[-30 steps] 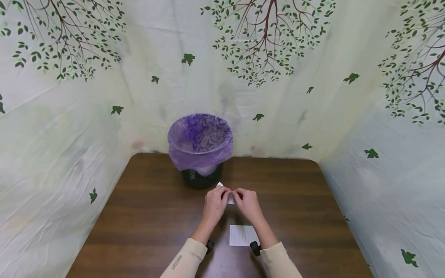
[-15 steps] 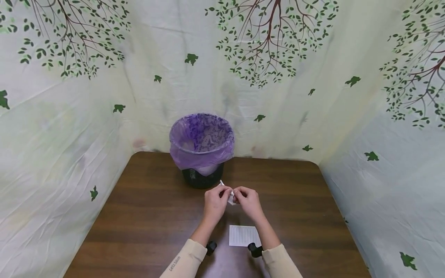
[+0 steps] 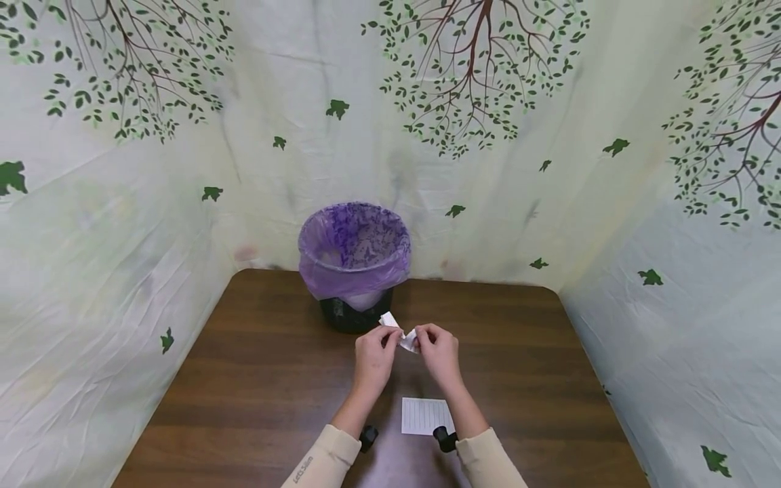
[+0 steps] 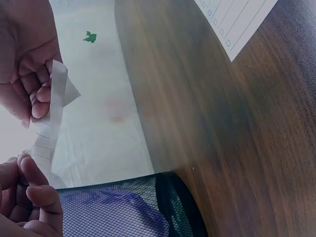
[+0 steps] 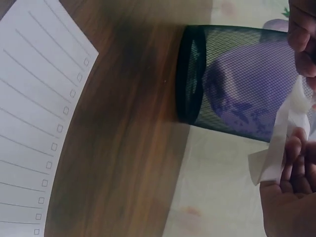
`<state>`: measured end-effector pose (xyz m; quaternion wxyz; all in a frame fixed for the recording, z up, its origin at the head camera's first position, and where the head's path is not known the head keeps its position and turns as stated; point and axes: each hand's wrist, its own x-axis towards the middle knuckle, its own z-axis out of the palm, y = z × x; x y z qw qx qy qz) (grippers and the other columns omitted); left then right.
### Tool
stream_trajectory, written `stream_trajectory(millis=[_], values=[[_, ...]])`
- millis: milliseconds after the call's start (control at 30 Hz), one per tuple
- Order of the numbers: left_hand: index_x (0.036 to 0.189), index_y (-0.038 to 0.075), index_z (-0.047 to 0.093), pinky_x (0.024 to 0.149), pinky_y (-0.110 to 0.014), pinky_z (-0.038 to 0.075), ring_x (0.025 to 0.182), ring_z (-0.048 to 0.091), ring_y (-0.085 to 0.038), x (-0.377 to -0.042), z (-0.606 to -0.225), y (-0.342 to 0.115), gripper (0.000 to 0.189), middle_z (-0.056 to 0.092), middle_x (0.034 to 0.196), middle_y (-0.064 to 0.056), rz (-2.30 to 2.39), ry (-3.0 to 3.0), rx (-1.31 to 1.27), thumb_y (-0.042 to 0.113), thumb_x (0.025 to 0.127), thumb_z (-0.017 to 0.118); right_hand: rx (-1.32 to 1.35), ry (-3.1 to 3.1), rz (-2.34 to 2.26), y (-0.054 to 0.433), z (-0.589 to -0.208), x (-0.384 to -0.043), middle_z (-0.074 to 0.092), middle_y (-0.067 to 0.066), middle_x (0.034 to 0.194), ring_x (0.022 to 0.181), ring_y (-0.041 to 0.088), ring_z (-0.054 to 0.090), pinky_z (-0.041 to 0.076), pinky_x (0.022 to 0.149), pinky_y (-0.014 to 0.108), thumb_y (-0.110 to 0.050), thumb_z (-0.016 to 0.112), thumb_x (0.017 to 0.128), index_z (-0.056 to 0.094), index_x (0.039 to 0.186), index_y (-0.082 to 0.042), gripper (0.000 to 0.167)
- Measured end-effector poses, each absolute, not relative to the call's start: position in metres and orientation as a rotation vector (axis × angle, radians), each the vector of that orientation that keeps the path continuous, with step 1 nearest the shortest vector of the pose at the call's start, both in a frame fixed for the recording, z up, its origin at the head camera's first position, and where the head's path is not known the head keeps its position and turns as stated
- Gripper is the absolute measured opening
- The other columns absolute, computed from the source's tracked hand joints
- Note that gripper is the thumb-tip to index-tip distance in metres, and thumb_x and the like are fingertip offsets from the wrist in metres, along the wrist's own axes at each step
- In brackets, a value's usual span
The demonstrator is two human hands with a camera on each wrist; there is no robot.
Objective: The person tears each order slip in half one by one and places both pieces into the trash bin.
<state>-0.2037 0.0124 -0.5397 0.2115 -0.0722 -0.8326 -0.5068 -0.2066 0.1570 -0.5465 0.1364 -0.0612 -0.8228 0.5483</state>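
Observation:
Between both hands, in front of the bin, is a lined white sheet of paper (image 3: pixel 409 341), folded and bent into a narrow strip. My left hand (image 3: pixel 374 357) pinches it near its left part, and a white end sticks up beyond those fingers. Thumb and fingers of my right hand (image 3: pixel 439 352) pinch the other end. The left wrist view shows the paper (image 4: pixel 44 140) spanning the two hands, with a pointed corner out to one side. In the right wrist view a folded flap of the paper (image 5: pixel 276 148) shows by the right fingers.
A lined checklist sheet (image 3: pixel 421 416) lies on the brown wooden table (image 3: pixel 256 393), partly under the right forearm. Behind the hands stands a black mesh waste bin (image 3: pixel 354 315) with a purple bag liner (image 3: pixel 354 274). A leaf-patterned cloth (image 3: pixel 488 237) hangs around the table.
My hands have drawn slightly apart. The paper has gone from mostly hidden behind the fingers to showing more, bent between them, with its left end sticking out further.

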Motion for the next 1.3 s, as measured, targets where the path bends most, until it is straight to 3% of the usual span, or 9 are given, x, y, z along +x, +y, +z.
stream_trajectory(millis=[233,733,833,1067,1300], values=[[0.091,0.004,0.082,0.058,-0.019,0.049,0.063,0.062,-0.008,-0.202,-0.537,0.008,0.006,0.075,0.074,-0.008,-1.531,-2.275,-0.149,0.007,0.094,0.079,-0.267,-2.338,1.564,0.161,-0.544,-0.209,0.074,0.011,0.073,0.063,0.006,0.059,0.045,0.059,0.02,-0.014,0.068,0.1,0.079,0.086,-0.005,0.02],[0.089,0.003,0.081,0.055,-0.018,0.049,0.059,0.06,-0.007,-0.194,-0.544,-0.007,0.008,0.074,0.069,-0.009,-1.62,-2.296,-0.082,0.006,0.095,0.078,-0.437,-2.195,1.645,0.189,-0.542,-0.211,0.074,0.011,0.075,0.068,0.022,0.069,0.049,0.061,0.018,-0.017,0.067,0.103,0.077,0.091,-0.001,0.023],[0.089,0.003,0.079,0.055,-0.018,0.049,0.058,0.06,-0.009,-0.191,-0.541,-0.013,0.009,0.073,0.069,-0.008,-1.632,-2.317,-0.108,0.006,0.096,0.077,-0.452,-2.177,1.644,0.192,-0.54,-0.212,0.074,0.009,0.074,0.069,0.019,0.068,0.048,0.062,0.018,-0.018,0.067,0.103,0.077,0.091,-0.001,0.023],[0.091,0.005,0.078,0.058,-0.02,0.052,0.063,0.062,-0.007,-0.183,-0.504,-0.024,0.011,0.073,0.072,-0.006,-1.657,-2.371,-0.197,0.009,0.1,0.073,-0.327,-2.146,1.621,0.189,-0.521,-0.218,0.074,0.014,0.081,0.069,0.008,0.062,0.05,0.064,0.018,-0.021,0.067,0.104,0.077,0.094,-0.005,0.021],[0.092,0.005,0.077,0.059,-0.02,0.055,0.065,0.068,-0.013,-0.193,-0.441,-0.04,0.01,0.074,0.074,-0.008,-1.597,-2.209,-0.383,0.009,0.1,0.073,-0.087,-2.038,1.548,0.174,-0.463,-0.234,0.073,0.022,0.086,0.068,0.009,0.059,0.046,0.062,0.018,-0.018,0.068,0.104,0.075,0.093,-0.005,0.018]])
